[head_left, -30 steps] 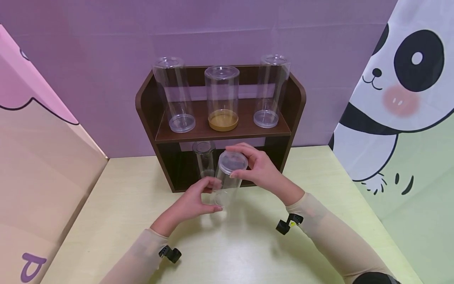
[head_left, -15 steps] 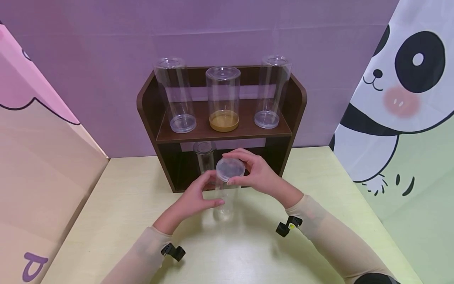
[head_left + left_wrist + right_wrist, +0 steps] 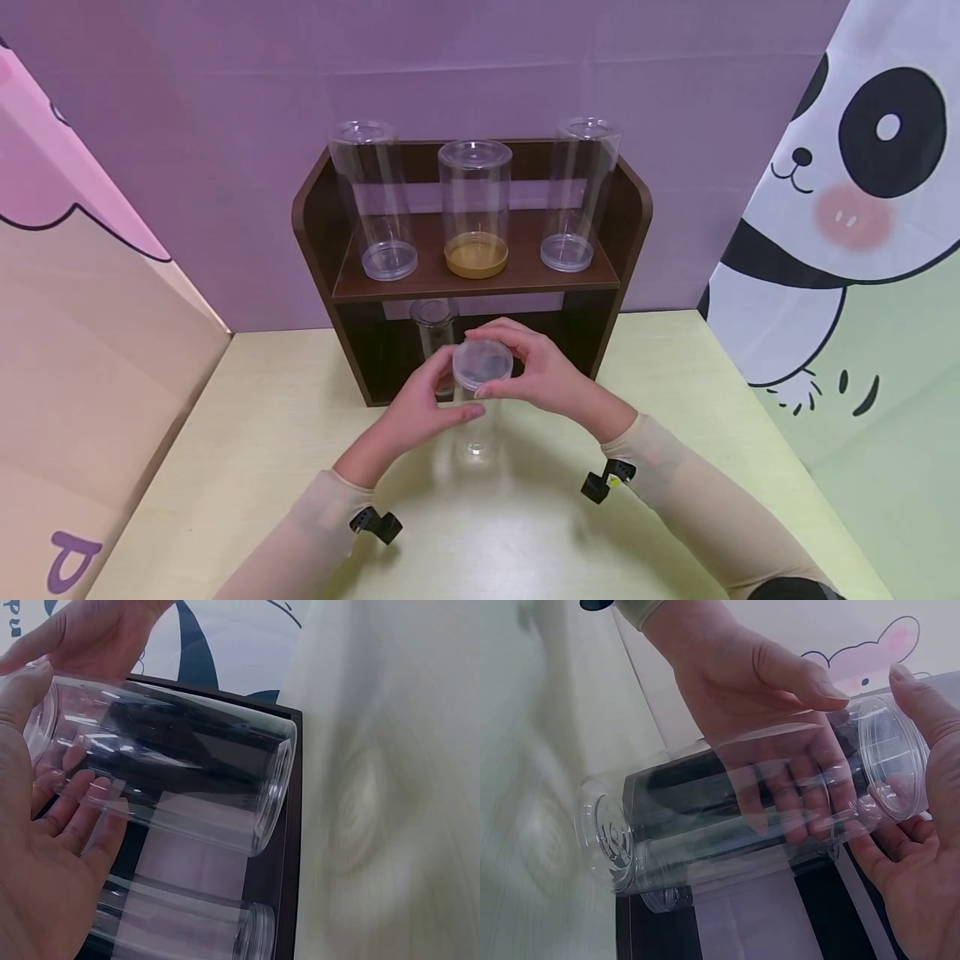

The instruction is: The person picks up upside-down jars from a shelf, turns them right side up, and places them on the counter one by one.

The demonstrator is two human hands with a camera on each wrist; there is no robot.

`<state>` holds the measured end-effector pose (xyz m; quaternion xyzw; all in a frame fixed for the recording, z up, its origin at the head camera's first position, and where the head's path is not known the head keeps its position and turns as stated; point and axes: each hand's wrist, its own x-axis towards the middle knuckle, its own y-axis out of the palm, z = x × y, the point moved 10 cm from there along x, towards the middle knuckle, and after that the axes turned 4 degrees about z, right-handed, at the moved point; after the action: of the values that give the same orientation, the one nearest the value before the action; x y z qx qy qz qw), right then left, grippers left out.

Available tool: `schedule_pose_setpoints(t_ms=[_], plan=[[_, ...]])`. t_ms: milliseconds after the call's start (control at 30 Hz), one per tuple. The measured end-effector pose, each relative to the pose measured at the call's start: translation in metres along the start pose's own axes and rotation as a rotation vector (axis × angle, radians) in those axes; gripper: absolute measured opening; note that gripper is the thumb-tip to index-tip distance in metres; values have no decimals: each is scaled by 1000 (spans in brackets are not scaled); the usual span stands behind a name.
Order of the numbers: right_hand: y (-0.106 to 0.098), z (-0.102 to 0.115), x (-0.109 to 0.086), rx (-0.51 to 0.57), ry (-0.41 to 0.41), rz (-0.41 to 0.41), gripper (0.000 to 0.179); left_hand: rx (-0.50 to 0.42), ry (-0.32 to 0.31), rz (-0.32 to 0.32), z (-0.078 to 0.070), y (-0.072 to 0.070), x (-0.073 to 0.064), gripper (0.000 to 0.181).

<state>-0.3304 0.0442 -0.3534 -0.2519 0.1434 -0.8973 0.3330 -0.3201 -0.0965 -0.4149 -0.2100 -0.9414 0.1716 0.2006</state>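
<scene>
A tall clear plastic jar (image 3: pixel 476 433) with a translucent lid (image 3: pixel 482 363) is held in front of the shelf by both hands. My right hand (image 3: pixel 547 372) grips the lid's rim between thumb and fingers. My left hand (image 3: pixel 420 412) curls round the jar's upper part, just below the lid. In the left wrist view the jar's clear wall (image 3: pixel 195 761) shows nothing inside, and its base seems a little apart from the table. The right wrist view shows the left hand (image 3: pixel 757 682) behind the jar, its fingers visible through the wall.
A dark brown two-level shelf (image 3: pixel 480 290) stands against the purple backdrop. Its upper level holds three upside-down clear jars, the middle one (image 3: pixel 476 200) with a gold lid. A narrower clear jar (image 3: pixel 435 321) stands on the lower level, left side. The pale table (image 3: pixel 262 433) lies in front.
The jar has come slightly toward me and to the left, its lid lower in view. My left hand has slid up it, closer to the lid; my right hand has stayed on the lid.
</scene>
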Motion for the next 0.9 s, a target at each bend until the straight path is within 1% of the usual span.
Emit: schedule_pose_setpoints(t_ms=[167,300,367,433,500,600,733,833,900], plan=[[0,0,-1,-4,4,2,70,-2,9,-4,-3,0,1,72],[1,-1,-2,-6,10,16,71,4,1,-2,0,-1,1,72],[-1,-2,-3,-18,7,11,68,6,-2,-3,1,-1,0,72],[-6,-3,-5,-38,7,-12,63,3,0,-4,1,-2,0,73],[-15,-6,-9,-73,7,-60,55,0,1,-9,1,-3,0,74],[-35,-15,-19,-140,8,-164,44,-1,-4,-15,2,-6,-1,75],[-64,-25,-40,-223,0,-316,34,3,-5,-20,3,-9,-3,76],[-85,-29,-56,-272,-5,-416,29,12,3,-28,3,-12,-4,76],[-97,-27,-66,-308,-8,-475,27,17,4,-34,3,-14,-4,76]])
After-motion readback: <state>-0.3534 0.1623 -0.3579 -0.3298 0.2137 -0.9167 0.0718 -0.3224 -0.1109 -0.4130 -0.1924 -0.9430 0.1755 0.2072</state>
